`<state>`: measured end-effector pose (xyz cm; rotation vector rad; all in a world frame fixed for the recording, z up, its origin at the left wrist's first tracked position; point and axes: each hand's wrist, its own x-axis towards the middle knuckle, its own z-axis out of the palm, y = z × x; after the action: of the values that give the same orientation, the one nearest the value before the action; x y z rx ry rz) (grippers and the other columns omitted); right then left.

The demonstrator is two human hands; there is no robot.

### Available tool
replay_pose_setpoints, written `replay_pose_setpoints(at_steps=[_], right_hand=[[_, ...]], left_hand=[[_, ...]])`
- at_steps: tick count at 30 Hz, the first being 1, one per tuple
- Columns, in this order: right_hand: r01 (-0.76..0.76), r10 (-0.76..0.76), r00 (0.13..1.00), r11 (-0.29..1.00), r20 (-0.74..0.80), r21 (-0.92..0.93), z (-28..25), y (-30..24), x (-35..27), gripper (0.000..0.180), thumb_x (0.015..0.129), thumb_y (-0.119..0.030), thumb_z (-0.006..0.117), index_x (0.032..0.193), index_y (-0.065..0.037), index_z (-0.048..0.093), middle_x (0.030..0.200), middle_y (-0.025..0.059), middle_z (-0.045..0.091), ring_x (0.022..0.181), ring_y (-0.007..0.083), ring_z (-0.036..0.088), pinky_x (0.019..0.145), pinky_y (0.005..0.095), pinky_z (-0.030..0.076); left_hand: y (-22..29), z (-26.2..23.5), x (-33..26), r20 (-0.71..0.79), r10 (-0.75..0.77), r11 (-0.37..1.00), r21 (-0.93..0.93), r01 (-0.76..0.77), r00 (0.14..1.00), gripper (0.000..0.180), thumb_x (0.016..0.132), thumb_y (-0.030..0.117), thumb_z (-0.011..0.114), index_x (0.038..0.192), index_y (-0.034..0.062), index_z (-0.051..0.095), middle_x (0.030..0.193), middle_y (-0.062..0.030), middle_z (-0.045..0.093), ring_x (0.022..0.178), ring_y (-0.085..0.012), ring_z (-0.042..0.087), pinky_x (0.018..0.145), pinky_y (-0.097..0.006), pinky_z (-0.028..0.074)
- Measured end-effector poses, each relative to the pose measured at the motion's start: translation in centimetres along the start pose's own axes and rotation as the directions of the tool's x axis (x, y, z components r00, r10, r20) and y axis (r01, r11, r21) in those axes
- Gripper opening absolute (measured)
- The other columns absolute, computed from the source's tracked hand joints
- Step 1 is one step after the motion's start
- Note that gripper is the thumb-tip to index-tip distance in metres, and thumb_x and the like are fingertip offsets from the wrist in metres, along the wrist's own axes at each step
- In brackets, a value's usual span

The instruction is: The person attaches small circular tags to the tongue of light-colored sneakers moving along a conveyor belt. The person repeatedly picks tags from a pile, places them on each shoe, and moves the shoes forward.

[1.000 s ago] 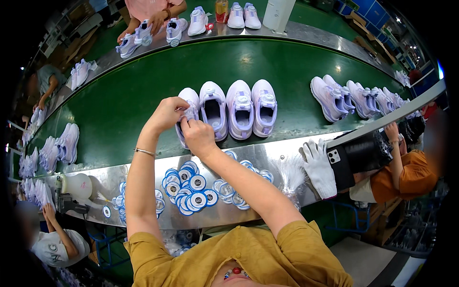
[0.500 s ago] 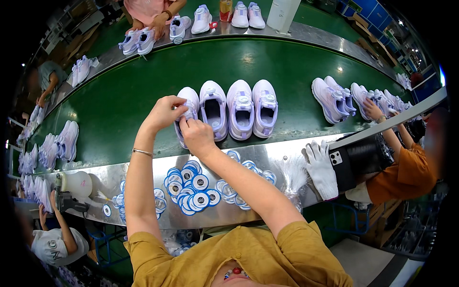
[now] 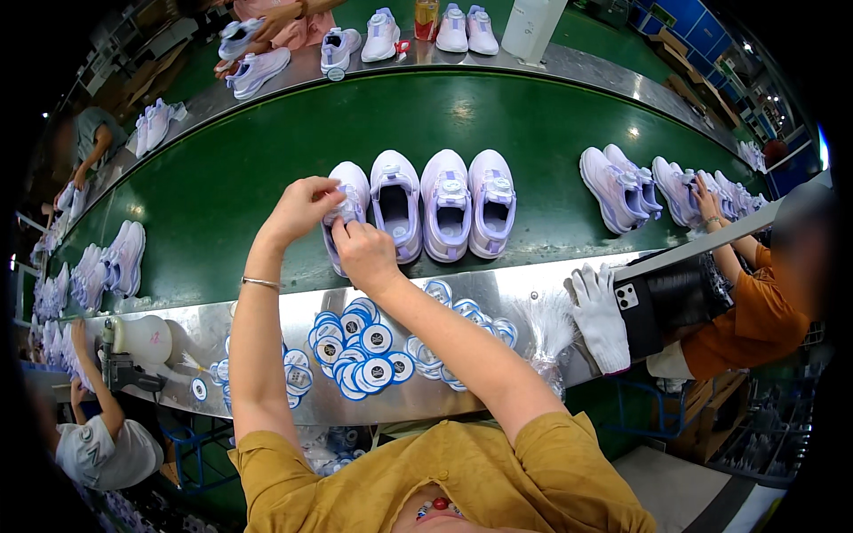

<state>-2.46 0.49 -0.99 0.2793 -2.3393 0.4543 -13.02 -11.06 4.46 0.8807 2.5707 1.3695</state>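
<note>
Four pale lilac-white sneakers stand side by side on the green belt before me. My left hand is pinched at the upper of the leftmost sneaker, near its round dial. Lower on the same shoe, my right hand pinches with bent fingers close to the opening. Whatever is between the fingertips of either hand is too small to make out. Beside it are a second sneaker, a third and a fourth, untouched. Round blue-rimmed tags lie piled on the metal ledge below my hands.
On the ledge to the right are clear plastic strands, a white glove and a dark phone. A tape dispenser-like tool lies left. More sneakers stand right; co-workers handle shoes across the belt and at both sides.
My left hand has drawn slightly left, while my right stays at the shoe. Across the belt, a co-worker has lifted one sneaker off the ledge. The co-worker at right has shifted a hand.
</note>
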Motion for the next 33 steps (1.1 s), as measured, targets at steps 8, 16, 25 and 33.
replay_pose_setpoints(at_steps=[8, 16, 25, 33], right_hand=[[-0.018, 0.018, 0.999, 1.0, 0.041, -0.005, 0.1, -0.3, 0.1, 0.03, 0.073, -0.008, 0.058, 0.101, 0.001, 0.063, 0.07, 0.008, 0.059, 0.059, 0.0213, 0.061, 0.05, 0.0314, 0.049], [0.006, -0.006, 1.0, 1.0, -0.021, 0.0, 0.3, -0.9, 0.2, 0.022, 0.073, -0.007, 0.059, 0.092, 0.003, 0.062, 0.067, 0.0089, 0.059, 0.057, 0.0215, 0.062, 0.048, 0.0298, 0.05], [0.011, -0.01, 1.0, 1.0, -0.009, 0.026, 0.6, -1.2, 0.4, 0.022, 0.073, -0.007, 0.059, 0.093, 0.003, 0.061, 0.066, 0.0079, 0.057, 0.056, 0.0207, 0.061, 0.048, 0.0296, 0.049], [-0.014, 0.014, 1.0, 0.999, -0.004, 0.035, 1.1, -1.7, 0.1, 0.021, 0.073, -0.008, 0.06, 0.092, 0.002, 0.061, 0.069, 0.0091, 0.059, 0.058, 0.0211, 0.062, 0.048, 0.03, 0.05]], left_hand=[[1.2, 0.7, -0.2, -0.025, -0.096, 0.922, 0.373, 0.098, 0.995, 0.028, 0.072, 0.022, 0.074, 0.077, -0.0038, 0.065, 0.077, -0.0167, 0.063, 0.069, -0.0284, 0.061, 0.061, -0.036, 0.048], [-0.5, -0.7, -0.4, 0.097, 0.108, 0.978, 0.171, -0.123, 0.989, 0.022, 0.076, 0.011, 0.071, 0.09, -0.0048, 0.068, 0.074, -0.0137, 0.061, 0.066, -0.0228, 0.06, 0.061, -0.032, 0.048], [0.7, 0.3, -1.1, -0.052, -0.105, 0.903, 0.412, 0.117, 0.993, 0.034, 0.071, 0.026, 0.076, 0.08, -0.0046, 0.064, 0.078, -0.0191, 0.063, 0.071, -0.032, 0.062, 0.063, -0.038, 0.049], [-1.3, -0.8, -1.6, 0.02, 0.081, 0.962, 0.259, -0.084, 0.996, 0.021, 0.076, 0.011, 0.071, 0.088, -0.0052, 0.065, 0.081, -0.0138, 0.062, 0.068, -0.0214, 0.058, 0.061, -0.032, 0.046]])
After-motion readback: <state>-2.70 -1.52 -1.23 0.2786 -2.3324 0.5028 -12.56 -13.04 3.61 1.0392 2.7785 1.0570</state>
